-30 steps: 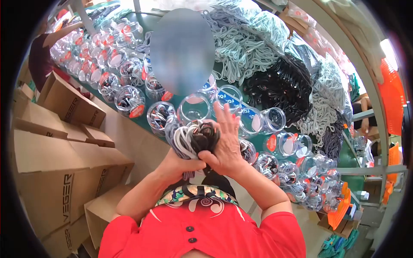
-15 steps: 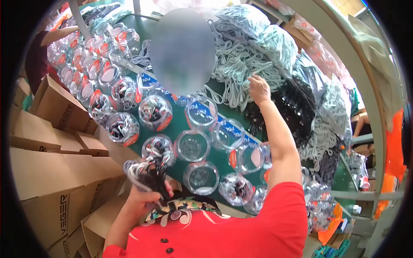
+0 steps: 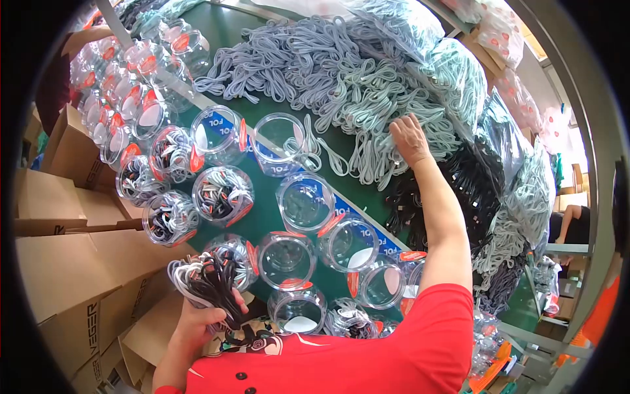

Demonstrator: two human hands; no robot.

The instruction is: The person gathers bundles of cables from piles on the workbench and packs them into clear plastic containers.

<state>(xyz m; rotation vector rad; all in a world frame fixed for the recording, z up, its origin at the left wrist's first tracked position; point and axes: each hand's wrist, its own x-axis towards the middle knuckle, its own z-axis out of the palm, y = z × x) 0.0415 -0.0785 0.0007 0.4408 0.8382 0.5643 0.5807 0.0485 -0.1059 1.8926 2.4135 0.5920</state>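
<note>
My left hand point(image 3: 203, 318) is closed around a bundle of cables point(image 3: 213, 279) in black, white and grey, held upright at the table's near edge. It is close to a clear plastic jar point(image 3: 237, 253) filled with coiled cables. Farther off, my right hand point(image 3: 409, 139) reaches onto a heap of pale coiled cables point(image 3: 371, 105), its fingers curled down among them. The fingertips are partly hidden. Beside that wrist lies a heap of black cables point(image 3: 459, 194). Several open jars without cables, such as one clear jar point(image 3: 286, 261), stand between my hands.
Many jars with orange labels point(image 3: 147, 62) crowd the left side of the green table point(image 3: 262, 187). Cardboard boxes point(image 3: 72, 282) are stacked at left. Plastic bags of cables point(image 3: 453, 72) line the far right. Another person's arm point(image 3: 92, 34) shows at upper left.
The view has shifted, showing more of the cable heap. My right hand has settled lower into the pale cables, fingers curled. My left hand still holds its bundle.
</note>
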